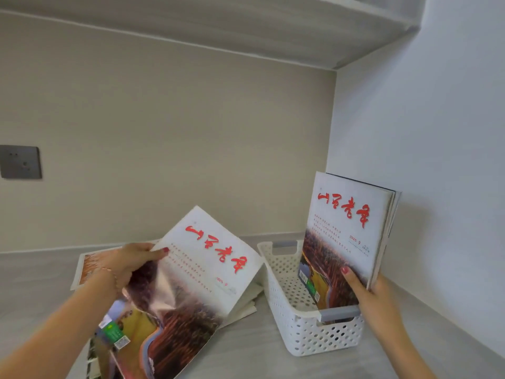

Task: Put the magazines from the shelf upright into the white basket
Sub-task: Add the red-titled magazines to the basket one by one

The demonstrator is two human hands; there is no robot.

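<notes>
A white perforated basket (284, 272) with grey handles stands on the shelf at the right. Several magazines (352, 225) with red calligraphy titles stand upright in its right side, leaning toward the wall. My right hand (369, 294) grips their near edge, thumb on the front cover. My left hand (128, 263) holds another magazine (196, 272) of the same kind by its left edge, lifted and tilted above a loose pile. More magazines (87, 266) lie flat on the shelf behind my left wrist and under the lifted one.
The grey shelf surface (246, 348) runs to a beige back wall and a white side wall at the right. A grey wall socket (20, 161) sits at the far left. Another shelf board hangs overhead.
</notes>
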